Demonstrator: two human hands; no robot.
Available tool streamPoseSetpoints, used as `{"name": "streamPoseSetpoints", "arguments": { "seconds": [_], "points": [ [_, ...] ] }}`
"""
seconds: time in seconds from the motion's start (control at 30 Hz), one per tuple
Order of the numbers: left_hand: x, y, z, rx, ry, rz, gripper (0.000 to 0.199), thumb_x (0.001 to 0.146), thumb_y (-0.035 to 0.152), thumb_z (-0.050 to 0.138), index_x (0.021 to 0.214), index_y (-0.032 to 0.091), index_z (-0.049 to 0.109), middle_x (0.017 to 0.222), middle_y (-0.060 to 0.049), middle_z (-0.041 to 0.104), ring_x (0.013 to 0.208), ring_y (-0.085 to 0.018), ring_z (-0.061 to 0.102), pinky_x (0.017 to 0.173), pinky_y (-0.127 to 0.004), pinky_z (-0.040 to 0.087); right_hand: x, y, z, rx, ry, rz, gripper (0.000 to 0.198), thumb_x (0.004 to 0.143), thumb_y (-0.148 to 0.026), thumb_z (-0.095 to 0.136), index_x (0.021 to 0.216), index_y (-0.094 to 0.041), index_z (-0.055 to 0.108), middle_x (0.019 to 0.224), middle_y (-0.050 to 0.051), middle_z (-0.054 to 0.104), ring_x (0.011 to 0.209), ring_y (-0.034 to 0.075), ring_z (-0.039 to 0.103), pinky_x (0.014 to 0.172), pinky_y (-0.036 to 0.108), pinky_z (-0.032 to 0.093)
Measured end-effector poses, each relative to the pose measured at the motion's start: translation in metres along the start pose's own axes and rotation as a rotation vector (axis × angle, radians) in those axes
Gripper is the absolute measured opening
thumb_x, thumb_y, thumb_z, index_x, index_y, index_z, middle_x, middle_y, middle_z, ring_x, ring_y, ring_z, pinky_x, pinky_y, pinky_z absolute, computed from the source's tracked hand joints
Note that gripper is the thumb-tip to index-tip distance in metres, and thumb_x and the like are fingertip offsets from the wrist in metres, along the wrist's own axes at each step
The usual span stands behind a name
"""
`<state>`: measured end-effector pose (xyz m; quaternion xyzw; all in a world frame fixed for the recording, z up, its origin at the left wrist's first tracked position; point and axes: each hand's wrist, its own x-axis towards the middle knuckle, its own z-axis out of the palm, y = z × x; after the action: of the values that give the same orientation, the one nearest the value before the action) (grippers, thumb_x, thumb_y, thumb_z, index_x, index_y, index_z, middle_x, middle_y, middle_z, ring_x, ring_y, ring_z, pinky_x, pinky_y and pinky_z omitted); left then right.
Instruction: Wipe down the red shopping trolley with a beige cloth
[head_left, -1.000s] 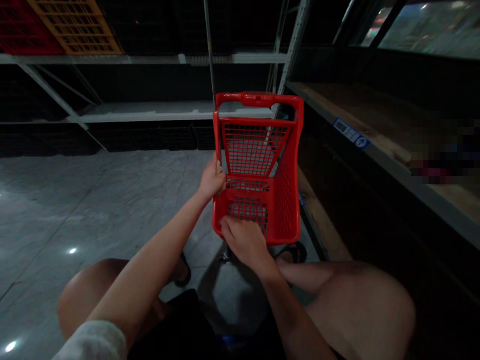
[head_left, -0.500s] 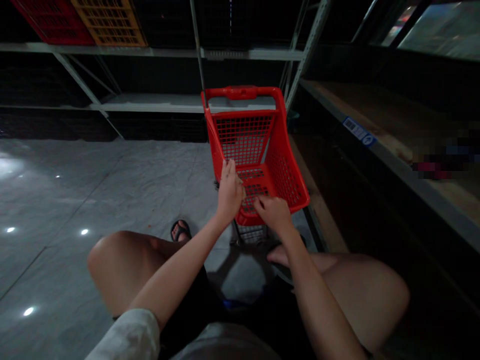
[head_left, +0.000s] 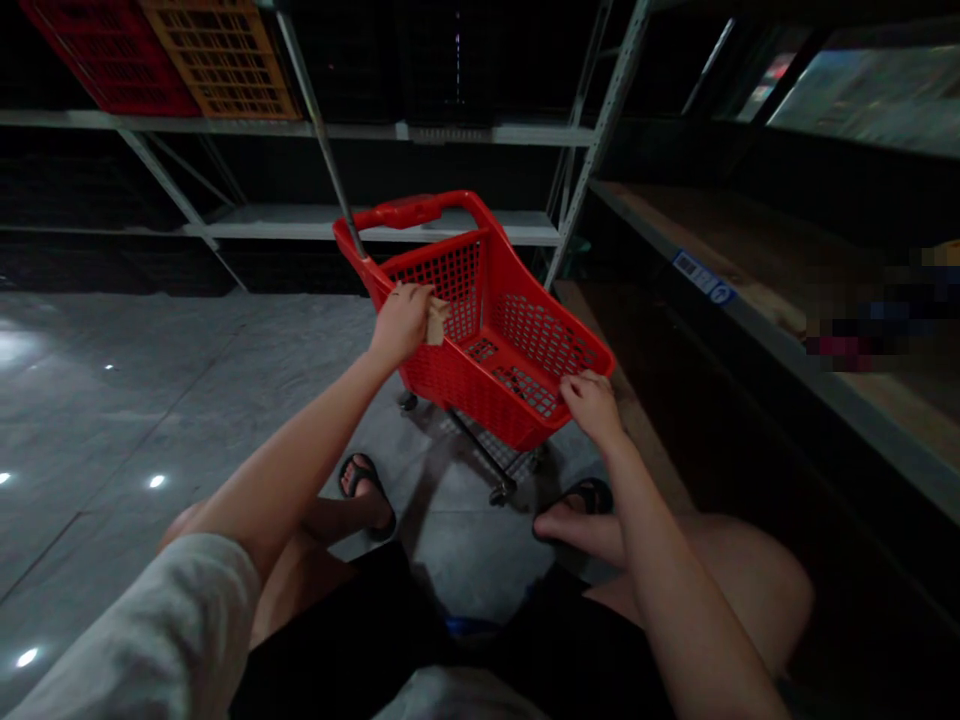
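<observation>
A small red shopping cart (head_left: 457, 385) with lattice walls stands between my feet, turned at an angle with its handle toward the back left. My left hand (head_left: 401, 322) is at the cart's near left rim, fingers closed on a folded beige cloth (head_left: 437, 322) that sticks out on its right side. At the front right corner of the basket, my right hand (head_left: 595, 405) has its fingers closed over the rim. The basket's slotted floor shows between the two hands. A metal pole (head_left: 322, 130) rises from the handle end.
Behind the cart runs a grey metal rack (head_left: 300, 130) bearing a red crate (head_left: 112, 60) and a yellow crate (head_left: 221, 60). On the right is a wooden shelf (head_left: 675, 215) with a blue label (head_left: 703, 277) on its edge. The floor (head_left: 187, 370) is grey.
The cart has swivelled, its handle end going left and its front end to the right. My left hand has moved left and up to the side rim, my right hand rightward to the front corner.
</observation>
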<state>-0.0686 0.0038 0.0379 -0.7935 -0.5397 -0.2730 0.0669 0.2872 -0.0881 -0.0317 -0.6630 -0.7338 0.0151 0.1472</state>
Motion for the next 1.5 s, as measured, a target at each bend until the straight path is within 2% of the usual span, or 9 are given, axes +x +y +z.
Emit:
{"name": "streamPoseSetpoints", "arguments": {
  "seconds": [0.1,0.17,0.43,0.57,0.73,0.97,1.17,1.33,1.5],
  "points": [
    [0.012,-0.02,-0.014,0.122,0.056,-0.13,0.046,0.101,0.016,0.039,0.143,0.009,0.058,0.138,-0.022,0.062,0.129,-0.033,0.059,0.115,-0.051,0.045,0.015,0.009,0.005,0.034,-0.006,-0.003,0.039,0.099,-0.028,0.044,0.083,-0.017,0.078,0.086,0.01,0.072,0.093,0.02,0.064,0.09,0.028,0.043],
    [0.005,-0.007,-0.009,0.15,0.03,-0.118,0.045,0.102,0.016,0.039,0.142,0.007,0.058,0.136,-0.023,0.062,0.126,-0.033,0.061,0.111,-0.047,0.049,0.027,0.014,0.007,0.066,-0.025,-0.017,0.037,0.097,-0.026,0.047,0.084,-0.016,0.08,0.087,0.01,0.073,0.09,0.019,0.065,0.087,0.027,0.043],
    [-0.033,0.145,0.064,0.046,-0.191,0.263,0.048,0.102,0.016,0.047,0.149,0.011,0.047,0.128,-0.016,0.066,0.117,-0.023,0.065,0.103,-0.034,0.051,0.067,0.032,0.005,0.118,0.057,-0.028,0.038,0.101,-0.028,0.045,0.085,-0.016,0.077,0.095,0.014,0.075,0.088,0.022,0.067,0.082,0.03,0.046],
    [-0.023,0.185,0.079,-0.002,-0.258,0.478,0.044,0.106,0.028,0.044,0.146,0.01,0.05,0.129,-0.015,0.067,0.116,-0.025,0.065,0.101,-0.036,0.051,0.063,0.04,0.01,0.184,0.082,-0.082,0.032,0.099,-0.024,0.045,0.095,-0.019,0.077,0.102,0.011,0.078,0.101,0.024,0.069,0.099,0.037,0.048],
    [0.004,0.174,0.074,0.013,-0.369,0.542,0.035,0.108,0.033,0.043,0.133,0.014,0.06,0.125,-0.011,0.069,0.112,-0.024,0.069,0.097,-0.034,0.053,0.058,0.06,0.02,0.374,0.03,-0.354,0.028,0.098,-0.03,0.051,0.107,-0.024,0.078,0.105,0.008,0.079,0.106,0.027,0.069,0.113,0.051,0.043],
    [0.057,0.113,0.05,0.156,-0.488,0.263,0.042,0.109,0.045,0.035,0.118,0.016,0.064,0.122,-0.013,0.072,0.11,-0.027,0.073,0.082,-0.033,0.055,0.103,0.078,0.031,0.421,0.068,-0.297,0.037,0.101,-0.032,0.042,0.107,-0.023,0.077,0.11,0.01,0.078,0.113,0.026,0.067,0.108,0.047,0.048],
    [0.058,0.111,0.061,0.246,-0.375,-0.059,0.05,0.11,0.043,0.024,0.118,0.014,0.064,0.108,-0.016,0.076,0.105,-0.03,0.075,0.084,-0.037,0.054,0.095,0.029,0.025,0.323,0.137,-0.257,0.047,0.104,-0.04,0.046,0.147,-0.022,0.053,0.147,0.012,0.065,0.139,0.029,0.057,0.125,0.061,0.023],
    [0.052,0.124,0.065,0.24,-0.358,-0.018,0.05,0.111,0.038,0.019,0.12,0.016,0.063,0.11,-0.016,0.076,0.102,-0.03,0.076,0.079,-0.036,0.053,0.085,-0.025,0.017,0.273,0.132,-0.389,0.078,0.094,-0.036,0.065,0.162,-0.017,0.03,0.161,0.017,0.05,0.143,0.031,0.053,0.115,0.051,0.038],
    [0.045,0.133,0.051,0.15,-0.448,0.027,0.049,0.111,0.039,0.017,0.13,0.016,0.056,0.112,-0.013,0.077,0.101,-0.027,0.076,0.08,-0.034,0.052,0.087,-0.041,0.021,0.344,0.268,-0.361,0.064,0.093,-0.023,0.061,0.155,-0.018,0.044,0.143,0.015,0.065,0.127,0.029,0.063,0.106,0.045,0.047]
  ]
}}
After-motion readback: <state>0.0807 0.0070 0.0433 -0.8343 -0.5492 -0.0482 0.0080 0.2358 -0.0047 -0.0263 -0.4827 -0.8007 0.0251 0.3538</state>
